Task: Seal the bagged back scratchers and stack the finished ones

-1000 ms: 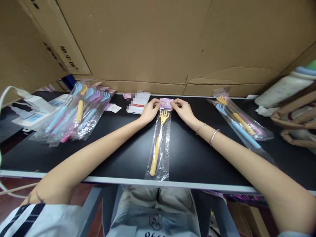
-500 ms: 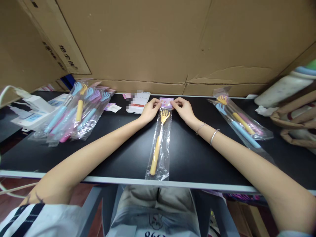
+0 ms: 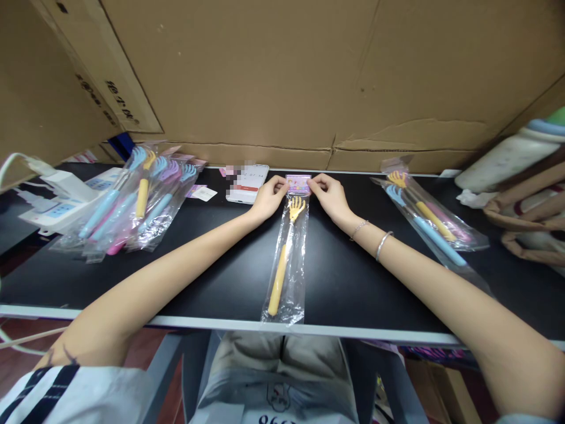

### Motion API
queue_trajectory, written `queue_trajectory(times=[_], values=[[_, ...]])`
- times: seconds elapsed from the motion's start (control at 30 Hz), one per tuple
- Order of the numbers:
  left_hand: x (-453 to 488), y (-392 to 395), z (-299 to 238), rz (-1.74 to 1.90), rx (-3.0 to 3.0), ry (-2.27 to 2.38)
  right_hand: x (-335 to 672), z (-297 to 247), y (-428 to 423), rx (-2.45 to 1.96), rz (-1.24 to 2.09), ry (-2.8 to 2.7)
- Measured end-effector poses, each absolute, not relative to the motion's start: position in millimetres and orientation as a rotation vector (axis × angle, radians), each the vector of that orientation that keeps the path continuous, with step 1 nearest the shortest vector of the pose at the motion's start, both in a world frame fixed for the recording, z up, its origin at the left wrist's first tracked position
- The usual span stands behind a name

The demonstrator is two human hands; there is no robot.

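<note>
1. The yellow scratcher (image 3: pixel 279 274) lies in a clear bag (image 3: pixel 298 277) on the black surface (image 3: pixel 353 265), its claw pointing away from the person; a purple card (image 3: pixel 299 184) sits just beyond the claw, at the bag's top.
2. The left hand (image 3: pixel 271 197) pinches the card's left edge, the right hand (image 3: pixel 329 195) its right edge, fingertips and thumbs together.
3. The scratcher looks light and stiff; the bag is probably thin and slippery, the card easily creased. The card's two sides seem a sound hold; for lifting, the handle through the plastic.
4. Left of the scratcher: a phone (image 3: pixel 259 176), then a pile of bagged scratchers (image 3: pixel 142 197) and a power strip (image 3: pixel 62 211).
5. Right of it: more bagged scratchers (image 3: pixel 430 219) and a bottle (image 3: pixel 507 159).
6. Beyond it, a cardboard wall (image 3: pixel 273 82) limits forward reach.
</note>
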State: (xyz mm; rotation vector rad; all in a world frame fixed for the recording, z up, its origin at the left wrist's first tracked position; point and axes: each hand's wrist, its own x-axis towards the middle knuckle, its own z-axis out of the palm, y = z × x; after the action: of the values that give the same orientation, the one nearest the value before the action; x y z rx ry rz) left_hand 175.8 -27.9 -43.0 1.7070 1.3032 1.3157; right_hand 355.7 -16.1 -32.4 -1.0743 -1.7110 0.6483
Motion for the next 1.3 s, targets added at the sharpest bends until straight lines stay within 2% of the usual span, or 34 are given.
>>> queue_trajectory(times=[0.37, 0.6, 0.83, 1.3], values=[[178.2, -33.4, -38.0, 1.321, 1.667, 1.328, 356.9, -36.6, -13.7, -1.116, 0.651, -1.700], [176.2, -32.7, -41.7, 1.283, 1.773, 1.367, 356.9, -39.4, -9.8, -1.297, 0.339, -1.899], [174.5, -31.3, -48.4, 1.248, 1.990, 1.472, 352.7, -43.3, -8.0, -1.449, 0.228, -2.013], [176.4, -43.7, -34.2, 0.854, 2.234, 1.714, 355.8, -40.0, -14.9, -1.479, 0.105, -2.149]])
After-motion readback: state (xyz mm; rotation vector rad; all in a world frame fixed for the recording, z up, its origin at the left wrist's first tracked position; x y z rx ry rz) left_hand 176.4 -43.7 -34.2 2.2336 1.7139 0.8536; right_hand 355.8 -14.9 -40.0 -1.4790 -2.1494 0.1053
